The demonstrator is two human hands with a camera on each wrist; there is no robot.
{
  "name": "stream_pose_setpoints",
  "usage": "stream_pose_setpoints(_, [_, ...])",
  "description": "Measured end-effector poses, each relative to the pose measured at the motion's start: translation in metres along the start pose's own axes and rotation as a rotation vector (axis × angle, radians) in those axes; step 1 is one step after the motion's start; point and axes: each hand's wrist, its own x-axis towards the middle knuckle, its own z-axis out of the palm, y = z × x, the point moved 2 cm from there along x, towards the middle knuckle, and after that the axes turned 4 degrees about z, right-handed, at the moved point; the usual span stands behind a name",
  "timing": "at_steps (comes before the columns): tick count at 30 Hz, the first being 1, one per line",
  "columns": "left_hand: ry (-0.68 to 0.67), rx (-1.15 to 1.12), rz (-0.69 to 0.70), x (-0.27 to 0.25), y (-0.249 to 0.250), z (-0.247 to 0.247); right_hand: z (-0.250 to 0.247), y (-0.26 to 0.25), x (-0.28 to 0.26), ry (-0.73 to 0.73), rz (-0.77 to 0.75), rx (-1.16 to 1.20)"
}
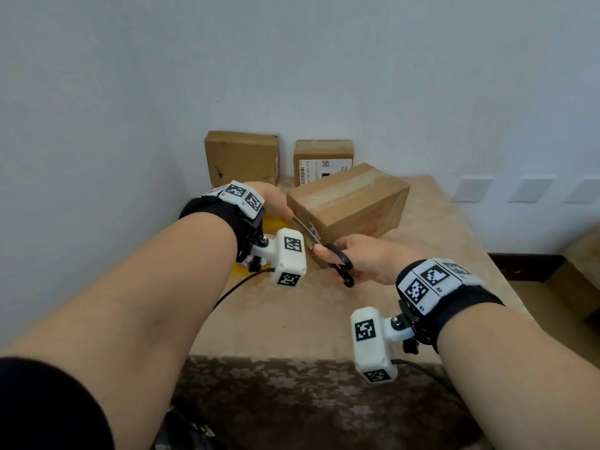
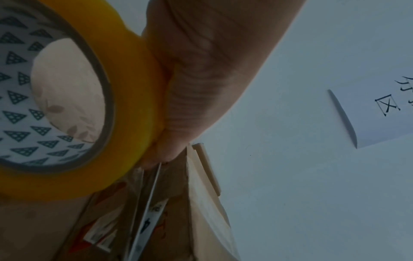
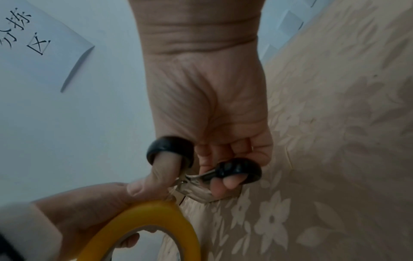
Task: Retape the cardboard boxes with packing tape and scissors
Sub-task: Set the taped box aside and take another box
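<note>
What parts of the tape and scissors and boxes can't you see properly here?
- Tape roll: in the head view the left hand and its wrist camera cover most of it; both wrist views cut it off at the edge.
- Scissors, held by the right hand: whether the blades have cut the tape is blurred in all views.
- Label on the back right box: too small to read.
</note>
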Motion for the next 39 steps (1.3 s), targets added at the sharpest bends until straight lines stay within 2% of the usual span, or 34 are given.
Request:
stream_pose_setpoints(7, [0.107, -0.094, 0.006, 0.006, 0.003, 0.009, -0.005, -0.001, 0.001, 0.042, -0.056, 0.004])
stream_pose_setpoints(14, [0.168, -0.166, 0.090, 0.006, -0.002, 0.013, -0.008, 0.001, 0.001, 0.088, -0.089, 0.051])
stream_pose_setpoints(19, [0.195, -0.259, 0.141, -0.007, -0.016, 0.012, -0.022, -0.004, -0.004, 0.175, -0.060, -0.366])
stream_pose_setpoints(25, [0.335, -0.423, 0.243, -0.023, -0.038, 0.023, -0.038, 0.001, -0.011, 0.264, 0.058, -1.008])
stream_pose_setpoints(29, [0.426, -0.475, 0.272, -0.031, -0.048, 0.027, -0.030, 0.004, -0.014, 0.119, 0.187, -1.224])
stream_pose_setpoints(30, [0.444, -0.481, 0.280, -0.033, -0.049, 0.028, -0.026, 0.002, -0.015, 0.131, 0.176, -1.278])
stream_pose_setpoints(31, [0.459, -0.478, 0.286, -0.035, -0.049, 0.028, -0.022, -0.005, -0.018, 0.210, 0.122, -1.299])
stream_pose_setpoints(33, [0.477, -0.448, 0.306, -0.036, -0.048, 0.028, -0.013, -0.026, -0.023, 0.434, -0.070, -1.145])
stream_pose_setpoints(34, [0.486, -0.427, 0.320, -0.037, -0.047, 0.029, -0.005, -0.037, -0.022, 0.498, -0.196, -1.005])
stream_pose_setpoints(36, [0.492, -0.395, 0.347, -0.039, -0.043, 0.030, 0.014, -0.057, -0.016, 0.421, -0.372, -0.634])
stream_pose_setpoints(39, [0.485, -0.387, 0.367, -0.040, -0.040, 0.032, 0.043, -0.070, -0.002, 0.276, -0.344, -0.346])
